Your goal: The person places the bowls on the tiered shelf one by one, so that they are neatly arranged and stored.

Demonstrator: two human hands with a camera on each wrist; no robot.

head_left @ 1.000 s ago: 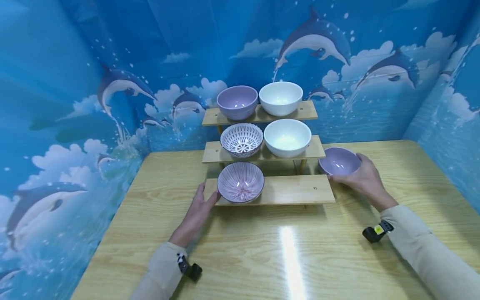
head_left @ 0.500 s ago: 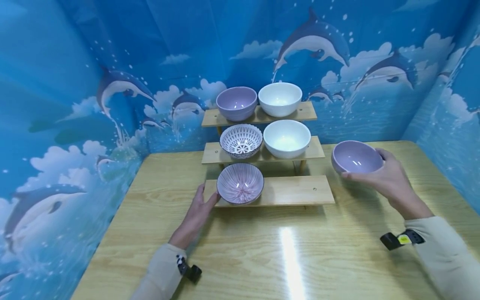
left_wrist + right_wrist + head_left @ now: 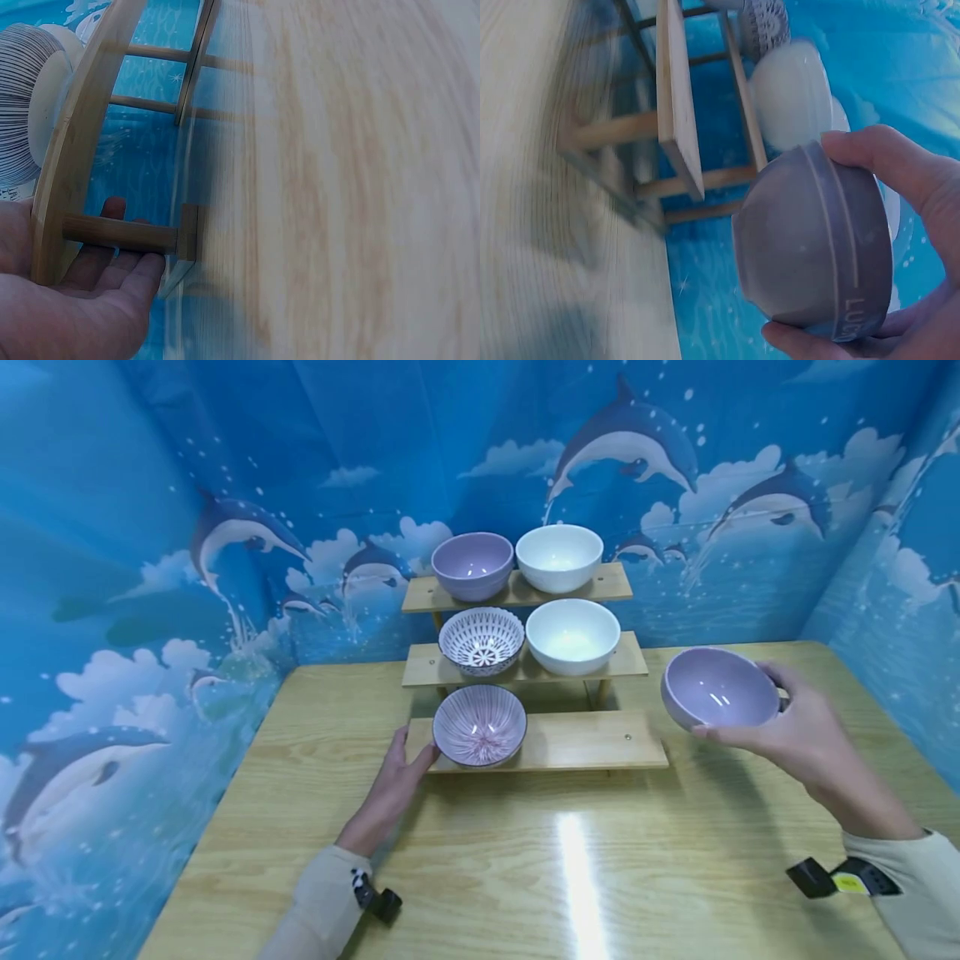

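My right hand (image 3: 813, 739) grips a plain purple bowl (image 3: 716, 689) by its rim and side, above the table right of the wooden shelf stand (image 3: 585, 743). In the right wrist view the bowl's outside (image 3: 802, 240) shows raised lettering. At the stand's lowest tier, my left hand (image 3: 390, 785) holds the left end, its fingers (image 3: 112, 270) beneath the board by a round leg (image 3: 124, 232). Close to that thumb sits a striped pinkish bowl (image 3: 480, 727). The middle tier bears a patterned bowl (image 3: 482, 642) and a white bowl (image 3: 573, 637); another purple bowl (image 3: 472, 567) and white bowl (image 3: 559, 557) stand on top.
The stand rests on a light wood table (image 3: 480, 868) with a bright glare streak. A blue dolphin-printed backdrop (image 3: 465, 443) closes off the back and sides. The lowest board's right half (image 3: 600, 739) is bare wood.
The purple bowl in my right hand has moved from beside the stand's right end out to the right and nearer to me. My left hand has stayed at the stand.
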